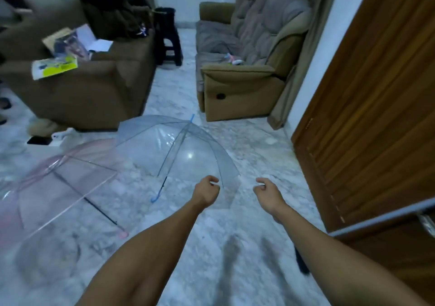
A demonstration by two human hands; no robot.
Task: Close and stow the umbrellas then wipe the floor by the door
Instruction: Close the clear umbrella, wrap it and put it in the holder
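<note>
Two open see-through umbrellas lie on the marble floor [247, 150]. The clear umbrella with a blue hooked handle [174, 145] rests in the middle, its canopy edge near my hands. The pink umbrella [54, 185] lies to the left, its pink handle pointing toward me. My left hand [207, 191] hovers at the clear umbrella's near rim with curled fingers; whether it touches the rim I cannot tell. My right hand [267, 191] is stretched out beside it, fingers curled, holding nothing. A brown wooden door [367, 122] stands on the right.
A brown armchair [94, 89] piled with papers and bags stands at the back left. A tan recliner sofa [240, 70] sits at the back right beside a curtain. A black stool [168, 35] stands between them. Small items lie on the floor at the far left.
</note>
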